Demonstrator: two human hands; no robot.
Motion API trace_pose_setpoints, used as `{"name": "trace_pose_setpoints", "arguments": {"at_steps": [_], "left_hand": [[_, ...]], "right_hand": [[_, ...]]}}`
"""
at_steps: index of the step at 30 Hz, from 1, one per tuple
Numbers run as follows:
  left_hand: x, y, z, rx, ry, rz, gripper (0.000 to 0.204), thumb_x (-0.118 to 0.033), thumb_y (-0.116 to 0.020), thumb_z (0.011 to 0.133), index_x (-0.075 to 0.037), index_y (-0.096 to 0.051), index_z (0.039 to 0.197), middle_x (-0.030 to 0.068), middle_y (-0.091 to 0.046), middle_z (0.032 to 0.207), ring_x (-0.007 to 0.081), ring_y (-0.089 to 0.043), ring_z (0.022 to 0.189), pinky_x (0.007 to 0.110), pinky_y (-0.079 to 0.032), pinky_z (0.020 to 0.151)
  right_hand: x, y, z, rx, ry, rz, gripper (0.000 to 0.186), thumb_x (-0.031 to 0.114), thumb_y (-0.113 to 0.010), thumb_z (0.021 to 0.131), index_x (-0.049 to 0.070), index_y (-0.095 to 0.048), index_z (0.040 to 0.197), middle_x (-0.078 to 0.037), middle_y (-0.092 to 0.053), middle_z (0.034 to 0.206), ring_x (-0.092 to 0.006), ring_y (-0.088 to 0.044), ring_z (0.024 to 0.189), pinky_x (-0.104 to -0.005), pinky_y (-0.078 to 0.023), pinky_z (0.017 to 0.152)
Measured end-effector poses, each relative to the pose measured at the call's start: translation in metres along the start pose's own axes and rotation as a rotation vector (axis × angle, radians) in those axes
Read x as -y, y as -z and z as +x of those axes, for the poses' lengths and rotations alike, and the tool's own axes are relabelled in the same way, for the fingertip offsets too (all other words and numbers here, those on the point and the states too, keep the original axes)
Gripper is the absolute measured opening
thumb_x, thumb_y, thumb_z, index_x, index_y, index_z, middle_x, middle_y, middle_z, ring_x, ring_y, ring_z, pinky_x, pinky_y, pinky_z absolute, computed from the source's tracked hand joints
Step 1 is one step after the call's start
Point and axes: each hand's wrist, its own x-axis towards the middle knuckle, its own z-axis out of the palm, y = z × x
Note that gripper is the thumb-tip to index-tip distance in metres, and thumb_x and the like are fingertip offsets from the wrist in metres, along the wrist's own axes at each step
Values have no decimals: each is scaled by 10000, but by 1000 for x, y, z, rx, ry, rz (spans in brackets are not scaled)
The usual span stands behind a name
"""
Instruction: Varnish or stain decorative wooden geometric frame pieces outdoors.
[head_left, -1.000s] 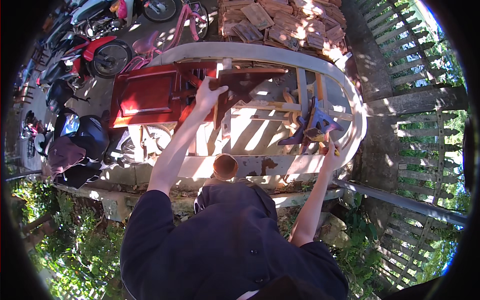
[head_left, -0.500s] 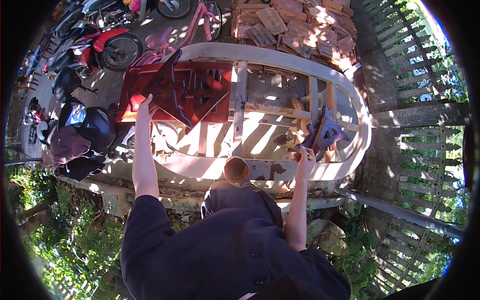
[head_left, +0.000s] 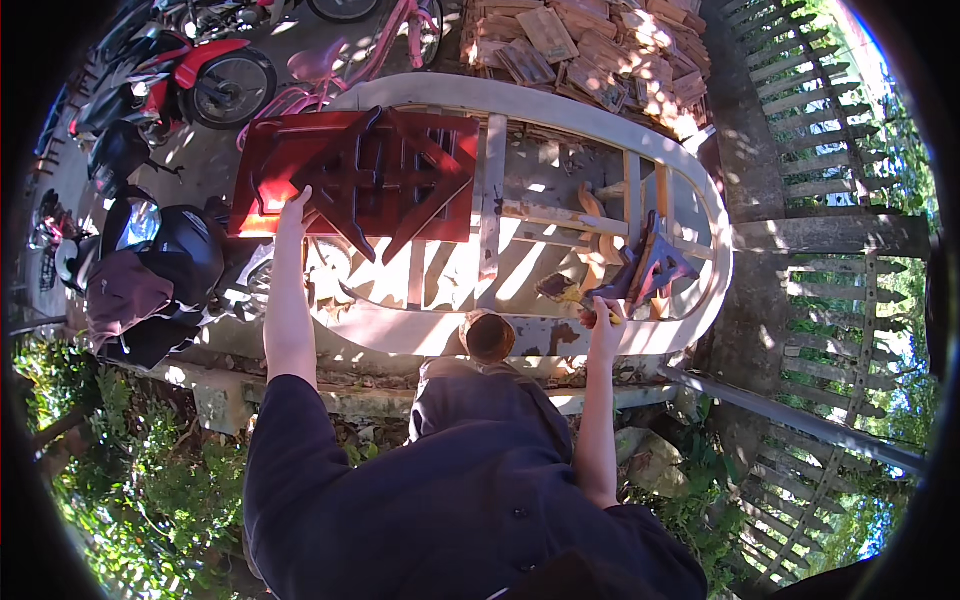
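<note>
My left hand (head_left: 293, 214) is closed on the edge of a dark red, glossy wooden frame piece (head_left: 425, 160) with angled bars. That piece is held over a flat red varnished panel (head_left: 270, 165). My right hand (head_left: 606, 320) is pinched on a small reddish-yellow thing (head_left: 588, 317) whose kind I cannot make out. Just beyond it, a dark triangular wooden piece (head_left: 668, 268) stands on the right part of a pale oval frame (head_left: 430, 333). Between my hands, a round brown container (head_left: 487, 336) sits at the oval frame's near edge.
Stacked clay tiles (head_left: 620, 50) lie beyond the oval frame. A pink bicycle (head_left: 375, 50), a red motorcycle (head_left: 215, 75) and a black motorbike (head_left: 180, 255) stand at the left. A slatted fence (head_left: 830, 150) runs along the right, with plants (head_left: 150, 480) at the lower left.
The dark red frame piece has turned slightly over the red panel, with my left hand still on it. My right hand has moved a little left and down, away from the dark triangular piece.
</note>
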Motion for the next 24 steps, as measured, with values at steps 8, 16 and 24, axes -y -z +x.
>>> {"name": "trace_pose_setpoints", "arguments": {"at_steps": [8,16,24], "left_hand": [[22,-20,16,-137,1,61,313,-346,-703,910,-92,-622,1074,20,-689,937,185,-664,886,382,-547,852],[54,38,55,-239,-330,878,374,-375,-792,811,-22,-680,861,64,-646,834,184,-656,776,380,-621,664],[66,27,18,-565,-303,685,580,-465,-777,768,-47,-690,1161,158,-703,1111,287,-667,1046,379,-536,880]], "right_hand": [[-4,-7,-15,-53,6,23,169,214,-645,945,59,-607,891,-26,-598,636,-77,-555,533,-209,-417,502],[-4,-27,-22,38,-64,3,132,183,-637,944,65,-614,888,-12,-601,661,-77,-555,541,-211,-427,511],[-3,-32,-36,532,-108,-150,165,188,-651,941,29,-625,904,-8,-612,740,-87,-618,627,-224,-494,577]]}}
